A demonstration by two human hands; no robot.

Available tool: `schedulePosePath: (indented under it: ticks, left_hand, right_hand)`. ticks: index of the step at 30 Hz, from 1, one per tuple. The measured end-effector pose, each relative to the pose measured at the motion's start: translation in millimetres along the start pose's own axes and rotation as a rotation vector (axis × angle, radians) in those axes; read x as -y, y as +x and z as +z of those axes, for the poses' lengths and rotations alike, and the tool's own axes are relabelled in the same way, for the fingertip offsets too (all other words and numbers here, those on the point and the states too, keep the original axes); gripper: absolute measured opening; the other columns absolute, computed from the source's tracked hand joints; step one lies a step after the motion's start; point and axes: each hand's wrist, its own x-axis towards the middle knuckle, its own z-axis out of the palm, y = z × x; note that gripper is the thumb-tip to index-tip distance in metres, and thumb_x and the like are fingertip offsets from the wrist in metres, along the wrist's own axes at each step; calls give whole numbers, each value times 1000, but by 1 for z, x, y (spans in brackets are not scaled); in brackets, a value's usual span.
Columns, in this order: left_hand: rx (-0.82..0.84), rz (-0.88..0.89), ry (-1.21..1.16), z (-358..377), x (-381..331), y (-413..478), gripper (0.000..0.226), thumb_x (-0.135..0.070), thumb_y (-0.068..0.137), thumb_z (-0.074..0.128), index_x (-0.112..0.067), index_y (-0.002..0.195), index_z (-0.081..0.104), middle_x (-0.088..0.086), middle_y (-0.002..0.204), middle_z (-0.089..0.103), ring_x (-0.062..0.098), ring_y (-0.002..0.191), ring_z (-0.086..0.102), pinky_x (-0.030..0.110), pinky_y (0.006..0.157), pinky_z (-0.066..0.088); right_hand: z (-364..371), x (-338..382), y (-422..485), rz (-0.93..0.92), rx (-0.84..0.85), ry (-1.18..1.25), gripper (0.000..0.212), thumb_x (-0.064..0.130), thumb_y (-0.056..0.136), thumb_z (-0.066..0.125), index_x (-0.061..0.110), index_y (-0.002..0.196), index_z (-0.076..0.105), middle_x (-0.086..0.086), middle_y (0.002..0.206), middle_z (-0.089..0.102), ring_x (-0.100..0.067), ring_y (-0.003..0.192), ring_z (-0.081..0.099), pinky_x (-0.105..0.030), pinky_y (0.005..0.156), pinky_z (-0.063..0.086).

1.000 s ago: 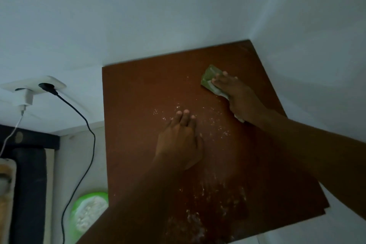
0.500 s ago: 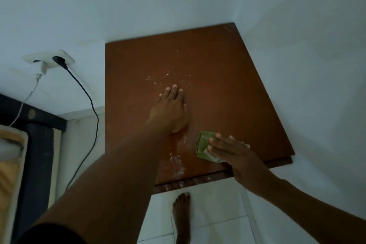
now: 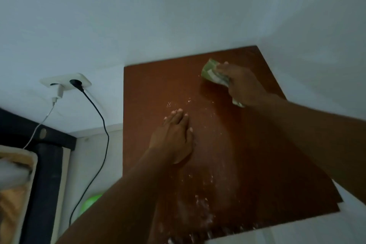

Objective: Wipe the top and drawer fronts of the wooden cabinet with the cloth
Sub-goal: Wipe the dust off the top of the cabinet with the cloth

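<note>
Pressing down on the green cloth (image 3: 213, 73), the right hand (image 3: 244, 87) lies over it near the far right corner of the wooden cabinet (image 3: 154, 89). Its fingers are close together and look bent over the bunched front of the cloth, though motion blur softens them. One end of the cloth sticks out past the fingertips and another end shows under the heel of the palm. The left hand (image 3: 174, 138) rests flat on the middle of the reddish-brown top, fingers straight and together, well apart from the cloth. White specks (image 3: 200, 204) are scattered over the top, thickest towards the near edge. The cabinet stands in a corner of pale walls (image 3: 178, 16). On the wall to its left is a white socket (image 3: 65, 82) with a black plug and cable (image 3: 99, 117) hanging down and a white charger (image 3: 58, 91) beside it. Something bright green (image 3: 90, 203) shows low down behind the left forearm. A dark bed frame (image 3: 45, 164) sits at the left edge.
</note>
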Motion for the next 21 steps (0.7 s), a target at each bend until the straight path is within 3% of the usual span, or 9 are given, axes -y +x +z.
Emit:
schedulePosePath:
  ticks: [4,7,12,17,21]
  left_hand:
    - [11,-15,-70,6,0,-2,65,-47,104,24,-21,161,9,-3,169,-2,12,154,-8,34,121,16]
    - [5,-35,-61,9,1,3,67,-50,102,24,-21,161,11,-2,169,0,13,154,-7,37,121,20]
    - [13,-32,-40,7,3,6,67,-48,101,26,-18,160,19,2,169,9,17,155,1,36,125,10]
    - [39,-15,-26,5,3,7,65,-41,101,28,-17,160,17,4,169,7,19,155,2,38,125,6]
    - [61,-41,25,6,-1,1,63,-38,103,24,-16,161,10,4,169,0,21,155,-1,40,125,4]
  right_hand:
    - [33,-34,80,68,55,-128,65,-10,77,53,17,136,55,-13,142,53,-31,127,53,-38,108,43]
    - [66,-41,74,21,22,-139,71,-19,72,54,9,137,54,-14,146,48,-30,140,39,-44,118,28]
    - [66,-26,16,-129,98,-98,70,-22,74,54,10,136,56,-10,146,49,-24,142,36,-47,120,24]
    - [62,-13,-79,-208,132,-49,56,-15,86,46,10,136,55,-8,147,48,-22,144,34,-50,120,23]
    - [60,-9,-152,-238,158,-11,47,2,96,35,15,138,53,-3,148,47,-18,144,33,-52,119,26]
